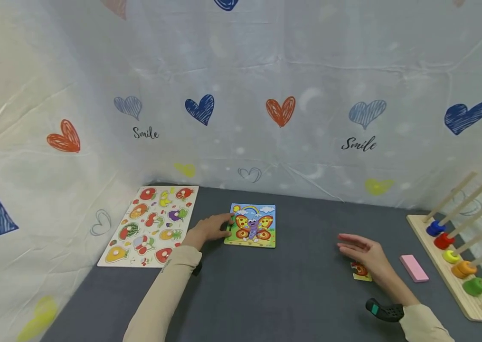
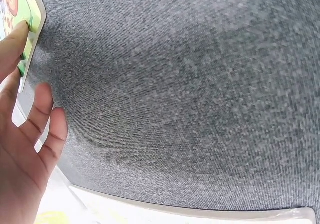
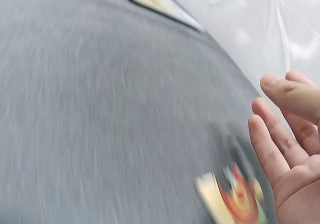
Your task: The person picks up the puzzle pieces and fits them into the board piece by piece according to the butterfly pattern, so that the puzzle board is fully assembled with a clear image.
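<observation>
A butterfly picture puzzle (image 1: 252, 225) lies flat toward the middle back of the table. My left hand (image 1: 212, 229) is at its left side, thumb and forefinger touching the edge. In the left wrist view, the other fingers (image 2: 43, 100) stay off the puzzle (image 2: 30, 14). At the right, my right hand (image 1: 365, 256) hovers with extended fingers and holds nothing. Just beneath it lies a small puzzle piece (image 1: 361, 272) in red, orange and yellow, partly covered by the hand. The right wrist view shows this piece (image 3: 235, 199) blurred, below the fingers.
A fruit picture board (image 1: 151, 228) lies left, partly behind my left forearm. To the right are a pink block (image 1: 414, 268) and a wooden peg stand (image 1: 458, 280) with coloured rings and slanting pegs. A heart-printed curtain (image 1: 241, 156) borders the dark grey table (image 1: 283, 294).
</observation>
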Motion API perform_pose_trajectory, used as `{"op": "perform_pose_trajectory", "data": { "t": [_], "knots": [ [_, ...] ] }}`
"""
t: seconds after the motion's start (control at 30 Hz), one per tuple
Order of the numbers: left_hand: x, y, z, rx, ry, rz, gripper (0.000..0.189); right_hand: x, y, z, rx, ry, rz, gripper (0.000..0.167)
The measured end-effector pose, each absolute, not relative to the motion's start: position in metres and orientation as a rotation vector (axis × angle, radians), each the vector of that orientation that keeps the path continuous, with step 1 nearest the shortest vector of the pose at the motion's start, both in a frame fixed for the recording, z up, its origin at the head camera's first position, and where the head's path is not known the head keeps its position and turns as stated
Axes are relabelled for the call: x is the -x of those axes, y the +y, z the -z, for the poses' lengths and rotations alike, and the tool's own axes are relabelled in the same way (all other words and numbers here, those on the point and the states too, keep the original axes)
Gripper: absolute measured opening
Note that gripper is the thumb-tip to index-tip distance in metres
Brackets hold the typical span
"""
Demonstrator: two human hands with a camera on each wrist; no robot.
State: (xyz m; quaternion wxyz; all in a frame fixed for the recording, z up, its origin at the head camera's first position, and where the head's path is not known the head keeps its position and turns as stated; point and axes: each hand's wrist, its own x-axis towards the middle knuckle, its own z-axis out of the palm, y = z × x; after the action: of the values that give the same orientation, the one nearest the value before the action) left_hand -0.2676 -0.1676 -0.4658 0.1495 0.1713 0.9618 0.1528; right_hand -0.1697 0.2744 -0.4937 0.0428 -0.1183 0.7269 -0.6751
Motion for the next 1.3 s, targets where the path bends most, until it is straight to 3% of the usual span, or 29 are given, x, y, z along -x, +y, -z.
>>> {"op": "perform_pose_trajectory", "data": {
  "t": [0.3,0.6,0.93,1.3],
  "knots": [
    [0.269,-0.170,0.470,-0.507,2.770,-0.416,0.042,0.146,0.315,0.495,0.233,2.512,1.852,0.042],
    [0.265,-0.168,0.468,-0.507,2.766,-0.426,0.034,0.129,0.337,0.505,0.380,2.367,1.831,0.042],
    [0.265,-0.172,0.465,-0.515,2.769,-0.451,0.053,0.134,0.327,0.510,0.474,2.655,1.650,0.044],
    [0.264,-0.168,0.462,-0.514,2.756,-0.444,0.038,0.135,0.322,0.500,0.397,2.653,1.601,0.043]
  ]
}}
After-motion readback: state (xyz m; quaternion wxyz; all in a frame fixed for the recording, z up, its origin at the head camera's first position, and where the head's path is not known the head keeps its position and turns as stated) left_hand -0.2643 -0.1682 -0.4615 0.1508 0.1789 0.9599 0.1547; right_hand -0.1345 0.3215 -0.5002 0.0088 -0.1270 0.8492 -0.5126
